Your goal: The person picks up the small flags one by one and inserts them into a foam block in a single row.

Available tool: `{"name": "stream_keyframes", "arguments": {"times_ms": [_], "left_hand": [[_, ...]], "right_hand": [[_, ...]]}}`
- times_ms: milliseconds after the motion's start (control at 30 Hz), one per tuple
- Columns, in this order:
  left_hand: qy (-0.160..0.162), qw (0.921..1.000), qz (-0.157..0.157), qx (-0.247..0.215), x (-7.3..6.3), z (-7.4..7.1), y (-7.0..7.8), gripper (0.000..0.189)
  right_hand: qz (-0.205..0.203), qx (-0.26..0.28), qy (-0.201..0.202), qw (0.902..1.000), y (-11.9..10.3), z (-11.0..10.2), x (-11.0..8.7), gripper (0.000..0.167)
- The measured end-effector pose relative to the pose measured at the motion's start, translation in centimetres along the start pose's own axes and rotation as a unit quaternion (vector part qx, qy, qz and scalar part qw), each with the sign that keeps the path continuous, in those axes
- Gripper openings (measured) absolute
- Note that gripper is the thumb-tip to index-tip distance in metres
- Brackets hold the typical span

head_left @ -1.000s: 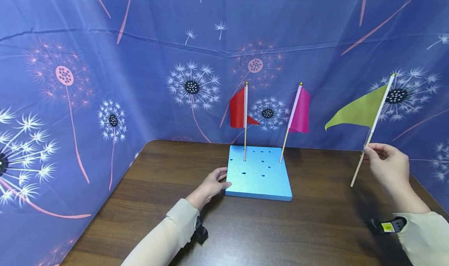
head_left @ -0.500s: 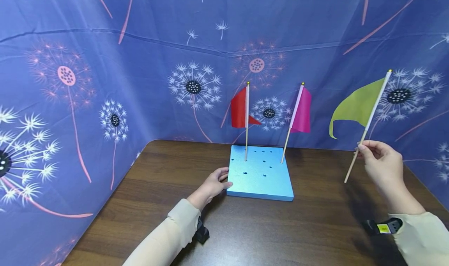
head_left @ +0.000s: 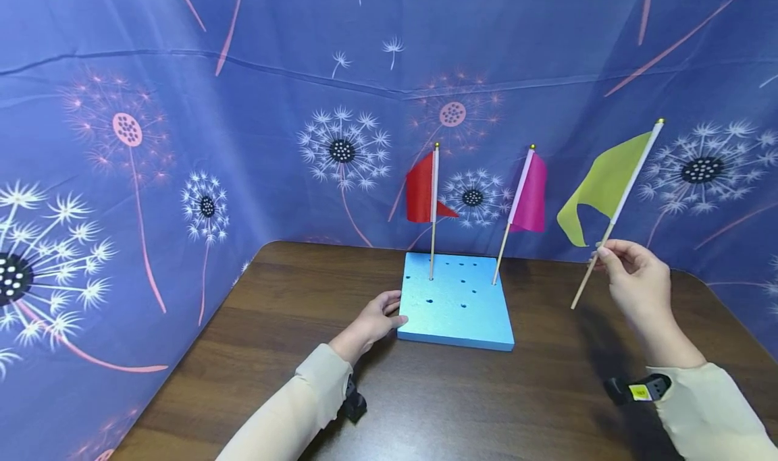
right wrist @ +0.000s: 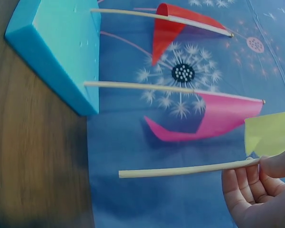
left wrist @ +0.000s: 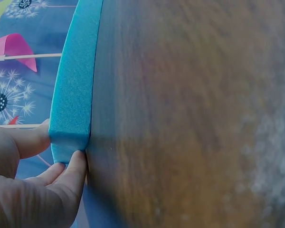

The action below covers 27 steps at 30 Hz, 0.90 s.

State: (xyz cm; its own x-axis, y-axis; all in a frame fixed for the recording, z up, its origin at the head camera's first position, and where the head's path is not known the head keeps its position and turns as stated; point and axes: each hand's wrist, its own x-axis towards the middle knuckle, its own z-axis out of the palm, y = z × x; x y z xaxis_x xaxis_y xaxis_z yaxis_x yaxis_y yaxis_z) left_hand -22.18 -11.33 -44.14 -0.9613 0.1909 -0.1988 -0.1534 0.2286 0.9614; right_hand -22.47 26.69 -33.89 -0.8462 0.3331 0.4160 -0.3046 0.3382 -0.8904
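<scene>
A blue board (head_left: 450,326) with several holes lies on the table. My left hand (head_left: 371,322) holds its left side, the thumb (left wrist: 35,140) at the top edge and fingertips low on the side. A red flag (head_left: 421,191) stands upright in a hole towards the back. Near the right edge stands a pink flag (head_left: 530,194), leaning slightly right. To the right of the board, my right hand (head_left: 641,285) pinches a yellow-green flag (head_left: 608,177) by its wooden stick. That stick's bare lower end (right wrist: 147,172) hangs above the table, tilted, apart from the board.
The brown wooden table (head_left: 292,279) reaches back to a blue cloth (head_left: 261,144) with a dandelion print, which also runs along the left and right sides. Black cameras sit on both wrists; the right one (head_left: 638,390) has a yellow label.
My right hand has moved left with the yellow-green flag, bringing it nearer the board; its cloth has swung and curled. The left hand keeps its place on the board. The head view has shifted slightly.
</scene>
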Motion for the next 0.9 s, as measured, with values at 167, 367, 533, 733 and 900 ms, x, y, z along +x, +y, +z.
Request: {"name": "stream_keyframes", "arguments": {"times_ms": [167, 367, 533, 733, 900], "left_hand": [[0.000, 1.0000, -0.001, -0.001, -0.1, 0.1, -0.2, 0.055], [-0.002, 1.0000, -0.001, 0.002, 0.0, 0.1, -0.4, 0.055], [0.001, 1.0000, -0.001, 0.001, 0.1, 0.1, -0.4, 0.055], [-0.001, 1.0000, -0.002, -0.005, 0.2, 0.2, -0.2, 0.055], [0.002, 1.0000, -0.006, -0.006, 0.3, 0.1, -0.3, 0.054]], "right_hand": [[0.001, 0.036, -0.004, 0.9994, -0.1, 1.5, -0.1, 0.020], [0.005, 0.058, -0.005, 0.9983, -0.3, 2.8, 0.0, 0.017], [0.010, 0.100, -0.007, 0.9949, -0.5, 3.8, 0.1, 0.018], [0.016, 0.122, -0.013, 0.9923, -0.4, 4.7, 0.3, 0.015], [0.024, 0.157, -0.006, 0.9873, -0.7, 5.4, 0.4, 0.014]]}}
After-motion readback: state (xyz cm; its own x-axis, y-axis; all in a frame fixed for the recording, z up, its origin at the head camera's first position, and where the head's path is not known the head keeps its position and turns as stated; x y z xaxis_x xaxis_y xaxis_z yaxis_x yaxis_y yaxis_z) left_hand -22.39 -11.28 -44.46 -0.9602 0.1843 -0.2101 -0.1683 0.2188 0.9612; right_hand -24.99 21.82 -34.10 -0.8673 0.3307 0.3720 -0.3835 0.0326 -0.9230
